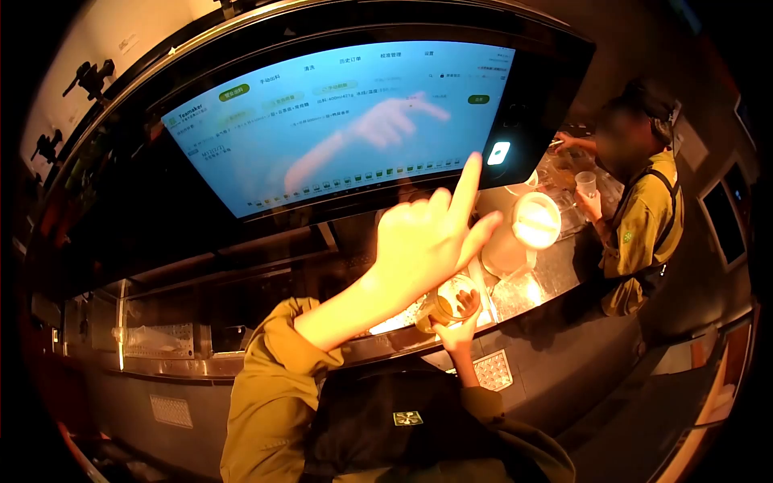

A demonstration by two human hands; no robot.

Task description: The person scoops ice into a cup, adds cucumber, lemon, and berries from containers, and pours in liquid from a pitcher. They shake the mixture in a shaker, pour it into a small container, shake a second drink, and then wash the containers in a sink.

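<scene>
My left hand is raised in front of a wide touchscreen, holding nothing. Its index finger and thumb are stretched out while the other fingers curl. The index fingertip overlaps the lower right edge of the screen, close to a lit white panel on the black frame. Lower down, my right hand is wrapped around a clear cup over the counter. The cup's contents are lost in glare. A pale, brightly lit round container stands just right of my hands.
A co-worker in an olive shirt stands at the right, one hand on a clear plastic cup. A metal counter runs below the screen, its front edge close to my body. A perforated metal plate lies at the left.
</scene>
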